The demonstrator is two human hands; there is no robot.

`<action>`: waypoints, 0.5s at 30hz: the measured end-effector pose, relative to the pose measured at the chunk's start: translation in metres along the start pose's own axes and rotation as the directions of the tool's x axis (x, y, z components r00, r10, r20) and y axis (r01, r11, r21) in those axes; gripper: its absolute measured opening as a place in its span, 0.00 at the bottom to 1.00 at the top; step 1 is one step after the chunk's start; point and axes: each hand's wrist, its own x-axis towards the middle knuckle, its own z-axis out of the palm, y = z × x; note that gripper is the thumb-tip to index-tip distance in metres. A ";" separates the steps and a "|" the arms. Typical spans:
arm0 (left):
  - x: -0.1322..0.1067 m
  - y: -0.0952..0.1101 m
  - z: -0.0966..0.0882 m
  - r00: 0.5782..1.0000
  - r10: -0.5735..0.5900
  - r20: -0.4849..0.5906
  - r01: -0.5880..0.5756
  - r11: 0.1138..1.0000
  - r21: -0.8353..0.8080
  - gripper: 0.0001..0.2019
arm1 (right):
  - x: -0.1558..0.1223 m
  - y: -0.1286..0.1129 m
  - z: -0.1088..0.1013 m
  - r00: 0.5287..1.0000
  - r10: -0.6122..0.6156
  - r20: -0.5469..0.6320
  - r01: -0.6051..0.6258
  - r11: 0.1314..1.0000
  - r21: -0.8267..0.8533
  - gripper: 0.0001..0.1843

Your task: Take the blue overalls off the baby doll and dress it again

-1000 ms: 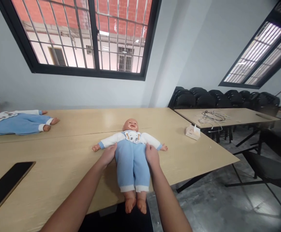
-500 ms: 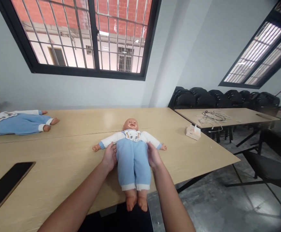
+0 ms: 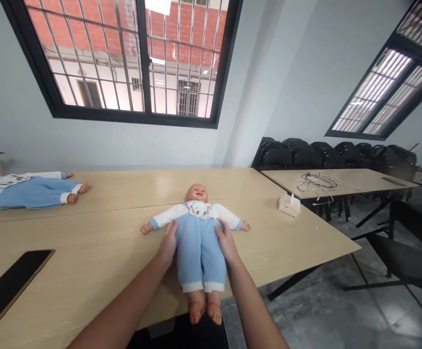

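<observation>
A baby doll [image 3: 199, 245] in a white top and light blue trousers lies face up on the light wooden table [image 3: 98, 232]. A white elephant bib [image 3: 199, 210] covers its chest, its arms are spread, and its feet hang past the near edge. My left hand [image 3: 168, 245] grips the doll's side at the waist, the far fingers hidden behind the cloth. On the opposite side, my right hand [image 3: 227, 242] holds the waist with its thumb resting on the blue cloth.
A second doll [image 3: 36, 190] in like clothes lies at the far left. A black phone [image 3: 12, 286] is at the near left, and a tissue box [image 3: 289, 205] stands on the right. Cables [image 3: 320, 182] lie on another table; a black chair [image 3: 403, 247] stands beyond the right edge.
The view has tilted up a little, so everything sits slightly lower. My right thumb has shifted further onto the front of the doll's trousers; the doll stays in place.
</observation>
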 end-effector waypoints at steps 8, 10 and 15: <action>-0.010 0.017 -0.005 0.959 0.284 -0.017 -0.255 0.884 0.391 0.14 | -0.096 -0.043 -0.031 0.748 -0.345 0.567 0.570 0.771 -0.283 0.26; -0.016 0.022 -0.004 0.932 0.342 0.118 -0.358 0.828 0.431 0.12 | -0.116 -0.059 -0.027 0.600 -0.279 0.750 0.662 0.699 -0.270 0.30; -0.019 0.026 -0.008 0.903 0.306 0.302 -0.402 0.849 0.342 0.17 | -0.133 -0.077 0.006 0.567 -0.123 0.815 0.681 0.626 -0.380 0.33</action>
